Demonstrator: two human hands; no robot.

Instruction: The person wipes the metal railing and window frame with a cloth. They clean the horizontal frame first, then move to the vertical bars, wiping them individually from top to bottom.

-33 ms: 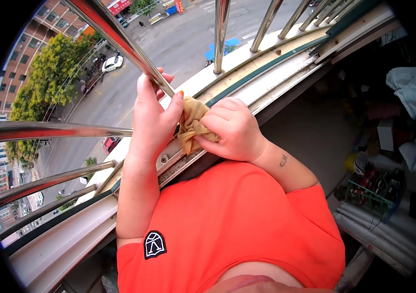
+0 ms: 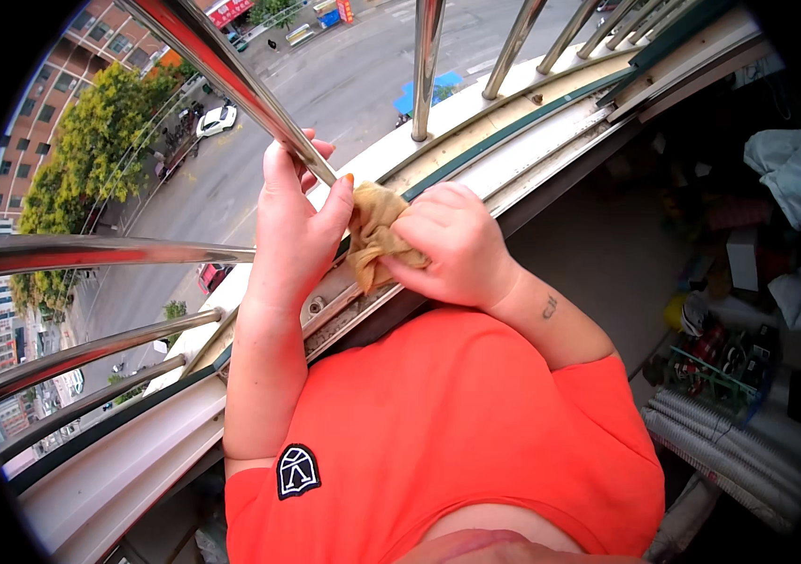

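Observation:
My left hand (image 2: 295, 214) is closed round the lower end of a shiny metal railing bar (image 2: 248, 92), its fingers passing behind the bar. The thumb of that hand lies close against a crumpled tan cloth (image 2: 374, 218). In my closed right hand (image 2: 452, 242) the cloth is bunched, just right of the bar's foot. It lies over the white window sill track (image 2: 504, 193). Dirt and a small round fitting (image 2: 317, 305) show in the track below the cloth. The bar's foot is hidden by my hand and the cloth.
More metal bars (image 2: 426, 75) rise along the sill's outer edge. Beyond them, far below, lie a street (image 2: 353, 89), a white car (image 2: 216, 121) and trees. Indoors at right are white bags (image 2: 792, 174), assorted goods and a ribbed grey roll (image 2: 710, 442).
My right hand has shifted slightly to the right, drawing the cloth with it. The left hand stays in place on the bar.

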